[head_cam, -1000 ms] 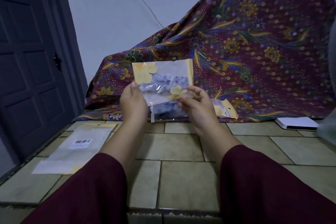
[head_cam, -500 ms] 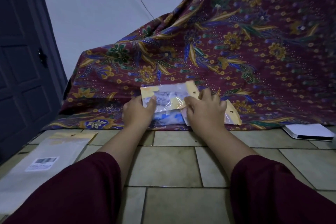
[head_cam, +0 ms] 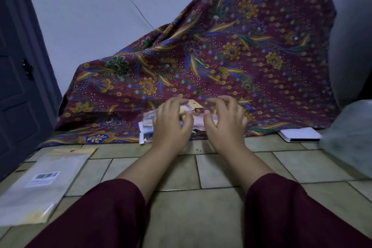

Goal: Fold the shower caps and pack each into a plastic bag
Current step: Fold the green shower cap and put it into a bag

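A small pile of packed plastic bags (head_cam: 146, 127), clear with yellow flower print and bluish shower caps inside, lies on the lower edge of the patterned cloth. My left hand (head_cam: 171, 125) hovers over the pile with its fingers loosely curled and nothing gripped. My right hand (head_cam: 223, 123) is beside it, right of the pile's yellow top flap (head_cam: 194, 105), fingers also loosely bent and holding nothing. The hands hide most of the pile.
A stack of empty flat plastic bags (head_cam: 46, 183) with a barcode label lies on the tiled floor at the left. The maroon batik cloth (head_cam: 221, 56) drapes something against the wall. A white flat box (head_cam: 300, 135) and a blurred pale heap (head_cam: 352, 137) are at right; a dark door (head_cam: 18, 76) at left.
I held a packed bag up in both hands, lowered it onto the pile by the cloth, and now both hands have let go and lifted slightly.
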